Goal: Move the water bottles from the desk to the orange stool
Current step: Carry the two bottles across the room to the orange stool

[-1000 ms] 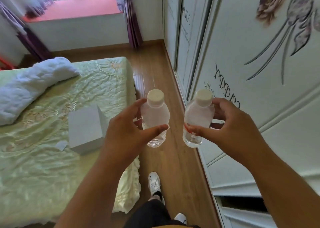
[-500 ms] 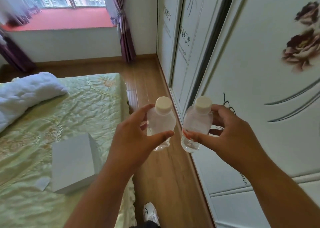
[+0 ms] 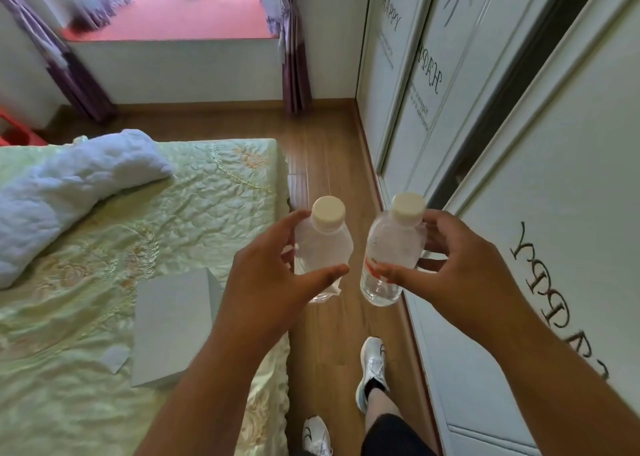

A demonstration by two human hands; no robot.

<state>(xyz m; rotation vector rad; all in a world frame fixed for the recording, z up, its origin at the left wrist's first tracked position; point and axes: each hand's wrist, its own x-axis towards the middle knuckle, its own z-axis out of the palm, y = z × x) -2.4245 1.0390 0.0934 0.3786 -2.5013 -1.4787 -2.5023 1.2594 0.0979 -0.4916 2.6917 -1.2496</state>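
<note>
**Both bottles in hand, walking the aisle toward the window**

Since a second ago the window wall has drawn closer, the white box on the bed has slid back beside my left forearm, and my grip on both bottles has not altered.

My left hand [image 3: 266, 282] wraps the small clear plastic water bottle with a cream cap [image 3: 323, 244], thumb across the front and fingers [image 3: 294, 218] curled behind its shoulder. My right hand [image 3: 460, 268] pinches the second clear plastic water bottle with a cream cap and a red label band [image 3: 391, 248] the same way. Both ride upright, close together but apart, over the brown wooden floor [image 3: 325, 165].

As I judge it, the pick-up is done: no worktop shows, and both bottles are off it. What is left is the carry and the set-down. The orange stool is not clearly in sight; a red-orange shape [image 3: 15, 130] sits at the far left edge beyond the bed, too cropped to name.

Room to move is a narrow floor strip. On my left runs the edge of the bed with the pale green quilted cover [image 3: 207, 185], carrying a flat white cardboard box [image 3: 173, 327] and a crumpled white blanket [image 3: 69, 185]. On my right stand the white sliding wardrobe doors [image 3: 554, 178], near my right elbow. Ahead the floor opens out below the red window ledge [image 3: 173, 19] with purple curtains [image 3: 294, 68] at either side.
</note>
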